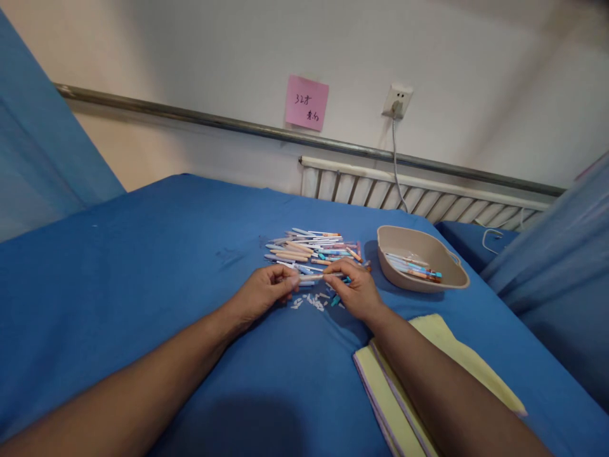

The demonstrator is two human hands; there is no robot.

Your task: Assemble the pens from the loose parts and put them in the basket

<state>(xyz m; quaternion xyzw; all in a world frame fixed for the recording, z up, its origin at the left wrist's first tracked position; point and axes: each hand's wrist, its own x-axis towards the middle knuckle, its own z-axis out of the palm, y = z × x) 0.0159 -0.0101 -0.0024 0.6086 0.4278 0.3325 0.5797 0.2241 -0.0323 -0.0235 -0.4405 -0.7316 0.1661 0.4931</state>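
Observation:
Both my hands meet on one thin pen (311,277) held level just above the blue cloth. My left hand (264,291) pinches its left end. Its right end is gripped by the closed fingers of my right hand (354,289). Just beyond them lies a heap of several pastel pens (314,249). Small white and teal caps (314,301) are scattered on the cloth under my hands.
A beige tray (419,279) with a few pens in it stands to the right of the heap. A folded yellow cloth (380,387) lies under my right forearm. The blue-covered table (143,285) meets a wall with a radiator (428,200), a socket and a pink note.

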